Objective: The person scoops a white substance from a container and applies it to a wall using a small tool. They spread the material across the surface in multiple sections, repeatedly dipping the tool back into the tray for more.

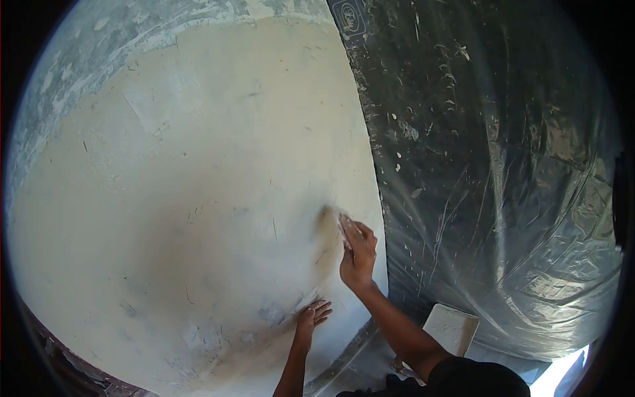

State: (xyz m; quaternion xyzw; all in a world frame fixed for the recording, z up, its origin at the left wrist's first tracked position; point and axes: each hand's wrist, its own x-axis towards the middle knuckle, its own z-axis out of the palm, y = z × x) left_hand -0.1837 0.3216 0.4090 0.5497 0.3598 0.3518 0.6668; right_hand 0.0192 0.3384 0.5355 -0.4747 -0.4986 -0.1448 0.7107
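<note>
Pale plaster coats the wall (218, 145), with black plastic sheeting (463, 165) on its right and a whitish tray (452, 328) near right. I have the right hand (358, 257) curled around a pale item (343, 230), too blurred to identify, by the wall; the left hand (315, 313), nearer, is open, fingers spread.

A framed logo (350, 18) stands on the dark plastic sheet (456, 152), at its upper left corner, its letters seemingly too blurred to read
</note>
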